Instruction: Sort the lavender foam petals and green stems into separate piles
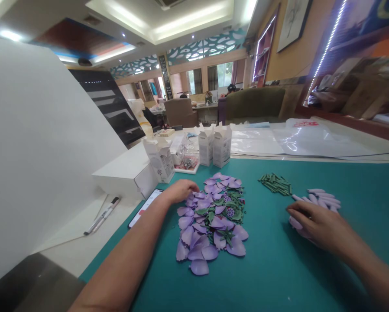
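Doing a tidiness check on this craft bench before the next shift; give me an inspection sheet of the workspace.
surface: teal cutting mat on a white table
job's things: heap of purple petals with green leaves; bundle of green strips; pale lilac petals
clutter: white cartons; clear bag of small parts; phone; two marker pens
grippers: left hand on the heap's upper edge, fingers extended; right hand curled over the pale lilac petals, grip unclear
cables: nothing seen
surroundings: clear plastic sheet; olive sofa; brown armchair
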`<state>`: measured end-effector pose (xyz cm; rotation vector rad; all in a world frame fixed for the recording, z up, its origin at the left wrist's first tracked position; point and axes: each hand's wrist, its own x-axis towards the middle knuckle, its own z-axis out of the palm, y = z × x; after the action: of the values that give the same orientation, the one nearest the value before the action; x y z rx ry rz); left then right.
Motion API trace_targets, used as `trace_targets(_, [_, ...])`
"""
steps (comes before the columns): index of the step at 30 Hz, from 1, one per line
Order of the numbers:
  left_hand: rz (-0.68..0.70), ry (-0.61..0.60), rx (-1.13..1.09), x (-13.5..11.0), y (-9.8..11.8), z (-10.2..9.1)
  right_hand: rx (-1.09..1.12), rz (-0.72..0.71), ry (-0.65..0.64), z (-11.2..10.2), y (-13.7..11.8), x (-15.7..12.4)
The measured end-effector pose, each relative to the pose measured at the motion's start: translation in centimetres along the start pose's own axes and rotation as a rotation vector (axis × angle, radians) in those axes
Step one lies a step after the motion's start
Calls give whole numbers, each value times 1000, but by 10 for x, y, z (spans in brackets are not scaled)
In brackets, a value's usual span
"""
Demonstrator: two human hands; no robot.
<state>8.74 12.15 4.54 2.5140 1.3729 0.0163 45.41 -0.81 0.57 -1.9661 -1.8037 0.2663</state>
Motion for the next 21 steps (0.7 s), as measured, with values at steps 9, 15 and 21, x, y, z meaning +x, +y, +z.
trace_targets(9, [-55,103,64,49,9,15,13,-44,25,7,9,1])
trace_targets(15, [-100,124,80,82,15,21,16,-40,20,7,11,-1])
trace_targets(21, [-141,22,56,88,12,24,3,-8,-3,0,-1,-3])
